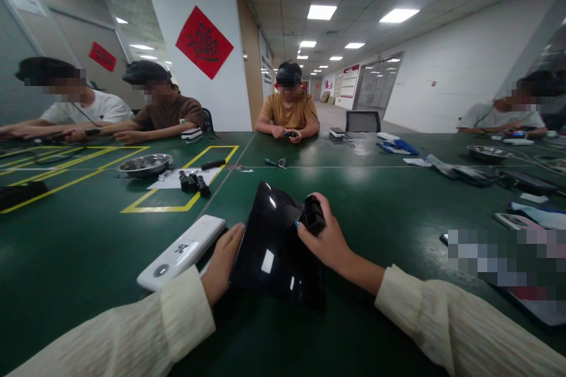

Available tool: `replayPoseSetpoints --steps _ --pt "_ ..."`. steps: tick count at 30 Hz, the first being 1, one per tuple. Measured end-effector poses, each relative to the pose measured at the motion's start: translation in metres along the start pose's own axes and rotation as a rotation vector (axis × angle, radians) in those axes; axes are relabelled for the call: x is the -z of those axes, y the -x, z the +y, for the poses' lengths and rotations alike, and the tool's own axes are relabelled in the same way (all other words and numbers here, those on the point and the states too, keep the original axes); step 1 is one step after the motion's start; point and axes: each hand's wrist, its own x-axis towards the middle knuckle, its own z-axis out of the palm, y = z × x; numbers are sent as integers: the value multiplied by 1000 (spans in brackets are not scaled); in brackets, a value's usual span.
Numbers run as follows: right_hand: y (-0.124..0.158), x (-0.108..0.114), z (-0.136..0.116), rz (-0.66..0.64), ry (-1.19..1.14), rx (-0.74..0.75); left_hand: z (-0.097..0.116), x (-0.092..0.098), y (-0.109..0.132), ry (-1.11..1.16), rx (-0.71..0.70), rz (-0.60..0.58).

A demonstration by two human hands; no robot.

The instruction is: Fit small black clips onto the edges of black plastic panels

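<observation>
A glossy black panel (274,247) stands tilted in front of me, with ceiling lights reflected in it. My left hand (224,259) grips its left edge; the fingertips are hidden behind it. My right hand (329,241) is closed around a small black plastic block (313,215) with open slots in its face. The block is at the panel's upper right side; whether the two touch I cannot tell. Just left of my left hand lies a white device (183,253) like a power bank, marked with the number 26.
Metal bowls (145,165) (489,154) stand left and right on the green table (389,200). Black parts (194,182) lie on white paper at left. A pair of scissors (278,162) sits ahead. A phone-like device (508,277) lies at right. Several people wearing headgear sit around the table.
</observation>
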Motion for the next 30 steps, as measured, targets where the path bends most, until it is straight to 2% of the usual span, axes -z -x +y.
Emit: replayPoseSetpoints --steps 3,4,8,13,17,21,25,30 --pt "-1 0 2 7 -20 -8 15 2 -6 98 59 88" --pt "-1 -1 3 8 -25 -7 18 1 -6 215 119 132" --pt "-4 -3 6 -30 43 23 21 -5 -5 436 249 154" --pt "-10 -7 9 -73 230 100 14 -3 -10 372 190 238" --pt "-13 -11 7 -158 439 123 14 -4 -12 378 141 283" --pt "-16 -11 -2 -247 566 139 18 -10 -7 387 158 250" --pt "-19 -8 -2 -291 563 149 18 -11 -4 367 159 201" --pt "-20 -5 13 -178 402 103 14 -10 -3 309 125 185"
